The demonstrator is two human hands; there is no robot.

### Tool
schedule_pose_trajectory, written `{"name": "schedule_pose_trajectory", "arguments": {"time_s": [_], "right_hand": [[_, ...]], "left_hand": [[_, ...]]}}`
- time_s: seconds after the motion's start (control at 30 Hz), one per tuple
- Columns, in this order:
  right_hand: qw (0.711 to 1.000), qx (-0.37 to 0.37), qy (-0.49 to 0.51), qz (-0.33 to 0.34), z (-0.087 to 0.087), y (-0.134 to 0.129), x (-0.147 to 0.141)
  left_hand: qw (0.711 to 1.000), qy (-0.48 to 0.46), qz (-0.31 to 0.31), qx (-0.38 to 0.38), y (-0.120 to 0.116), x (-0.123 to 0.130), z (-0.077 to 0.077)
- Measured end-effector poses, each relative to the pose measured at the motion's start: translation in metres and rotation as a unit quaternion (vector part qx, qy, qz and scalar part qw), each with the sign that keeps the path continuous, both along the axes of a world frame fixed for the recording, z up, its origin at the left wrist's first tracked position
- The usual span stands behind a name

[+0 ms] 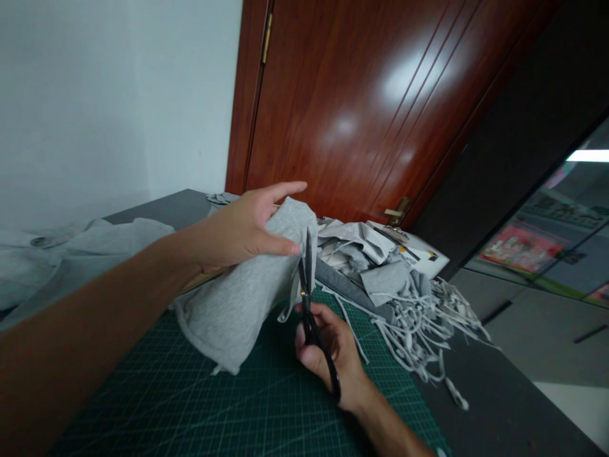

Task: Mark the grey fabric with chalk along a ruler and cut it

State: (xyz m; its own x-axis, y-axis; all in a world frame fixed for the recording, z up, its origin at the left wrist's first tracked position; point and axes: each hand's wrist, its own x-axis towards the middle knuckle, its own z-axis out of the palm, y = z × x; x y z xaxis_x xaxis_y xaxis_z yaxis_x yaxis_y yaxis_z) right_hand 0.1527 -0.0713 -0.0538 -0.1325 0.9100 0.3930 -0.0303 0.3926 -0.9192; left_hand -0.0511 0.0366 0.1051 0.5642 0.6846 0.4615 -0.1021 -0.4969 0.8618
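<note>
A light grey piece of knit fabric [245, 301] hangs in folds above the green cutting mat [190, 406]. My left hand [242, 228] grips its upper part, thumb pressed on the near side and index finger sticking out; the other fingers are hidden behind the cloth. Held in my right hand [335, 352] are black-handled scissors [305, 292], pointing up. Their blades are slightly apart and lie at the right edge of the fabric, close to my left thumb. A narrow strip of cloth dangles beside the blades.
Thin grey fabric strips [413, 333] are heaped on the right, by crumpled cloth scraps [354, 241] and a white box [428, 254]. More grey fabric [85, 254] lies on the left. Behind the dark table [495, 393] stand a brown wooden door [333, 114] and a glass-fronted cabinet [547, 235].
</note>
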Motion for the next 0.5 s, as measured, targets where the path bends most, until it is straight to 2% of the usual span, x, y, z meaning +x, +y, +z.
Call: {"name": "schedule_pose_trajectory", "arguments": {"time_s": [0.1, 0.27, 0.37, 0.5], "right_hand": [[1.0, 0.02, 0.023, -0.002, -0.0006, 0.001, 0.0004], [0.999, 0.042, 0.029, -0.012, 0.0012, 0.0016, 0.0012], [0.999, 0.039, 0.028, -0.012, 0.0037, 0.0009, 0.0009], [0.999, 0.042, 0.024, -0.01, 0.006, -0.0006, 0.0005]], "left_hand": [[0.999, 0.016, 0.038, 0.025, 0.0055, -0.0011, -0.0014], [0.999, 0.015, 0.048, 0.02, 0.0084, 0.0029, -0.0062], [0.999, 0.013, 0.034, 0.002, 0.0061, 0.0033, -0.0063], [0.998, -0.009, -0.011, -0.059, 0.0028, 0.0003, -0.0043]]}}
